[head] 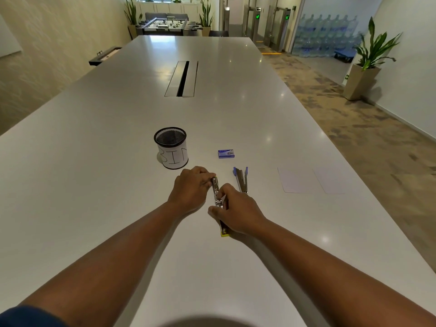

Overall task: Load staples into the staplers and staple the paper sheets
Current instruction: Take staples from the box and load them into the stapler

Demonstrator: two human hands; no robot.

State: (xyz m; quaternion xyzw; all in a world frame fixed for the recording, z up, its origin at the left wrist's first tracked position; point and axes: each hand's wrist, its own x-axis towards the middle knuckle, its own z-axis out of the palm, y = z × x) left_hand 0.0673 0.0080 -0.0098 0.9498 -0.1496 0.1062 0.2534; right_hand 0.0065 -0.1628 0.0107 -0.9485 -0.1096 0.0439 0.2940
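A long white surface [236, 109] runs away from the viewer down a room with pale walls, with a cable slot [181, 79] in its middle. Past its far end stand a foosball table [168, 24] and plants; right of it lie patterned carpet, a potted plant [368, 67] against the wall and stacked water bottles [325, 34] behind glass.

The landmark is the mesh bin [171, 147], labelled "BIN", standing upright. Just nearer than the bin, both hands work on a yellow stapler [219, 204] lying opened out flat. The left hand [191, 187] pinches its far metal end with curled fingers. The right hand [236, 211] curls round its middle and nearer part, the yellow tip showing below the palm. Right of the bin sits a blue staple box [226, 153], closed as far as can be seen. Nearer than the box, a blue stapler [241, 179] lies open, just beside the right hand. Farther right of the bin, well apart, two paper sheets [306, 180] lie flat, overlapping, near the surface's right edge.

Left of the bin and nearer than the hands, the surface is bare out to its edges.
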